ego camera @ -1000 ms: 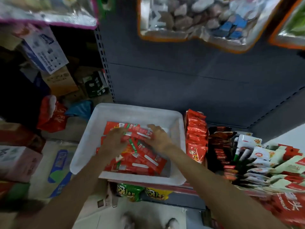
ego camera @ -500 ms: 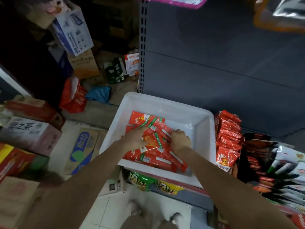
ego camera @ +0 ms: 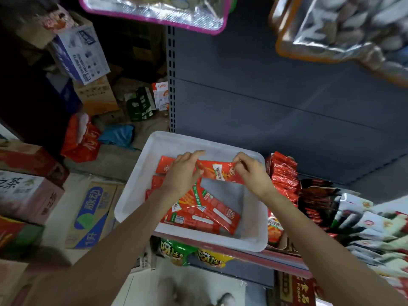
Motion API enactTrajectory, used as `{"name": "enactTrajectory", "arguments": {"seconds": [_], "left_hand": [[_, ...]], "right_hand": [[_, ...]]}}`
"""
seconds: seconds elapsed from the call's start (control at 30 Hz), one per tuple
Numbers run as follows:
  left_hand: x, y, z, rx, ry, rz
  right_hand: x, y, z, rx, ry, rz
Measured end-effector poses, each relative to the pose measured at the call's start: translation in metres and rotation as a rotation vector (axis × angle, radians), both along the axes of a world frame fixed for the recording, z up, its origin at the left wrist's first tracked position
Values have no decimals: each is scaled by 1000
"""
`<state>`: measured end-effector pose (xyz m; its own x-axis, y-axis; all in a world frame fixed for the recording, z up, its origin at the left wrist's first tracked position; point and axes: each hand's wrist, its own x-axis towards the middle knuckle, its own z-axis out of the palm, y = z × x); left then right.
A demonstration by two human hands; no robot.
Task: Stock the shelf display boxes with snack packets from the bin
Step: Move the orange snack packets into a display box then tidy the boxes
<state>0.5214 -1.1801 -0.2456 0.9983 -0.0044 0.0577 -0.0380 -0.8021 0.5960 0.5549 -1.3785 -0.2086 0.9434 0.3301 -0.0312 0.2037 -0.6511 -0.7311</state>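
Observation:
A white plastic bin [ego camera: 220, 144] rests on the shelf edge, with several long red snack packets [ego camera: 205, 214] lying loose in it. Above the bin, both hands hold a small stack of the same red packets [ego camera: 217, 172] level. My left hand [ego camera: 182, 173] grips the stack's left end, and my right hand [ego camera: 250, 171] pinches its right end. To the right of the bin stands a display box of upright red packets [ego camera: 283, 175].
Dark and white snack packs [ego camera: 344, 208] fill the shelf to the right. Cardboard cartons [ego camera: 88, 215] and a red bag [ego camera: 80, 140] crowd the floor at left. Large bagged goods [ego camera: 344, 29] hang overhead. Green and yellow snack bags [ego camera: 192, 252] sit on the shelf below.
Both hands have risen from the heap in the bin with a stack of red packets held between them. The camera has shifted, so the bin sits further right in view.

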Motion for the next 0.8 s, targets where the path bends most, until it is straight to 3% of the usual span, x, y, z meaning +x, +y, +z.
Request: {"name": "enactTrajectory", "arguments": {"seconds": [0.13,0.2,0.37,0.57,0.8], "left_hand": [[13,-23,14,-192,2,0],[17,-38,16,-274,26,3],[32,-91,14,-387,175,-8],[53,-149,16,-216,248,-157],[56,-176,10,-142,197,-154]], "right_hand": [[-6,-23,24,468,97,-176],[-6,-39,26,584,160,-228],[-1,-86,31,535,33,-328],[7,-138,53,240,-339,-394],[11,-162,58,18,-476,-277]]}}
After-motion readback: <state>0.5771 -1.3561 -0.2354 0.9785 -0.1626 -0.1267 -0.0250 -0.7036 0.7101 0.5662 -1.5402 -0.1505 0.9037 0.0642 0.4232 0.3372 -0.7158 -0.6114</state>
